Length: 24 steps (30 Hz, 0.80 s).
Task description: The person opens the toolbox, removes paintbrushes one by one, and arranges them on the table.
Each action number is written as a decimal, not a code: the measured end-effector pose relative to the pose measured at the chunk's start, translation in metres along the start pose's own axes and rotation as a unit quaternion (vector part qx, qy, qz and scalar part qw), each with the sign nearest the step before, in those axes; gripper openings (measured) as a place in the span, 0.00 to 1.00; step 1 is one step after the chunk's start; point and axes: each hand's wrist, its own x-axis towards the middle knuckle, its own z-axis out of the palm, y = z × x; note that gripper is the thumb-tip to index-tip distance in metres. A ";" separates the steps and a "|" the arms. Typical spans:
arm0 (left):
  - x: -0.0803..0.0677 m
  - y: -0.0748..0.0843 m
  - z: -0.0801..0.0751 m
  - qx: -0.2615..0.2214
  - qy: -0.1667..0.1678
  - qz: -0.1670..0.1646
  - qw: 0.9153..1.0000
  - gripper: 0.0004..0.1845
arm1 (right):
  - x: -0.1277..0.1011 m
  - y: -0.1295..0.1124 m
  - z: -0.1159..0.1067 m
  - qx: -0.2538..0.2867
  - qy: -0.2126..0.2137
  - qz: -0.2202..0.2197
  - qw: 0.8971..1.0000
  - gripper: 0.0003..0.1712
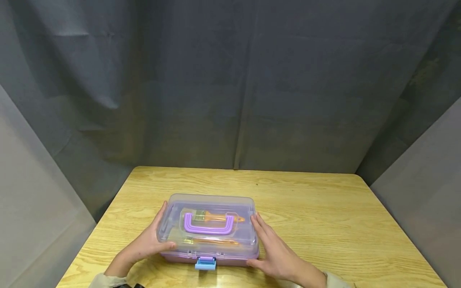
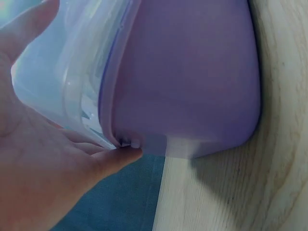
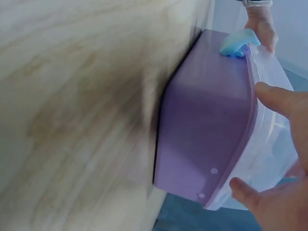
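A storage box [image 1: 212, 204] with a clear lid and a purple body sits flat on the table, its lid down. A purple handle [image 1: 209, 231] lies folded on top, and a light-blue clasp [image 1: 205, 263] juts from the front. My left hand [image 1: 144, 242] grips the box's left end, thumb over the front of the lid, a fingertip at the rim in the left wrist view. At the right end, my right hand [image 1: 279, 254] holds the box, thumb by the front corner and fingers along the side. Orange-handled brushes [image 1: 216, 217] show through the lid.
The wood-grain table [image 1: 324, 224] extends behind the box and to its right. Dark grey curtain [image 1: 187, 88] hangs beyond the far edge. Pale panels [image 1: 29, 192] stand at both sides.
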 end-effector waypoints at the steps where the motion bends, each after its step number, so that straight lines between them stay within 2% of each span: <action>1: 0.000 0.001 0.000 0.001 -0.001 -0.001 1.000 0.66 | 0.000 0.001 -0.001 0.000 0.002 -0.007 1.000 0.63; 3: 0.000 0.004 -0.001 0.007 -0.001 -0.002 1.000 0.64 | 0.002 0.003 -0.004 -0.006 0.009 -0.037 0.999 0.61; 6: 0.000 0.009 -0.003 0.014 0.005 -0.007 1.000 0.62 | 0.006 0.007 -0.009 -0.044 0.041 -0.117 0.991 0.53; 8: 0.000 0.011 -0.004 0.022 0.010 -0.008 1.000 0.60 | 0.009 0.009 -0.013 -0.079 0.078 -0.187 0.976 0.47; 11: 0.000 0.012 -0.005 0.021 0.016 -0.009 1.000 0.58 | 0.017 0.012 -0.018 -0.121 0.143 -0.275 0.943 0.42; 13: 0.000 0.010 -0.006 0.007 0.015 -0.005 1.000 0.59 | 0.023 0.014 -0.021 -0.130 0.178 -0.311 0.924 0.40; 15: -0.001 0.006 -0.006 -0.010 0.012 0.002 1.000 0.60 | 0.029 0.015 -0.025 -0.132 0.197 -0.327 0.915 0.39; 18: -0.001 0.000 -0.006 -0.040 0.005 0.016 0.999 0.62 | 0.035 0.017 -0.030 -0.125 0.206 -0.332 0.912 0.39; 20: -0.002 -0.003 -0.005 -0.050 -0.001 0.021 0.999 0.60 | 0.038 0.018 -0.033 -0.122 0.204 -0.328 0.914 0.40; 22: -0.002 -0.005 -0.002 -0.052 -0.006 0.015 0.999 0.58 | 0.041 0.019 -0.036 -0.114 0.197 -0.322 0.919 0.40; 24: -0.002 -0.007 0.001 -0.035 -0.016 -0.007 0.999 0.56 | 0.043 0.020 -0.039 -0.110 0.186 -0.312 0.925 0.41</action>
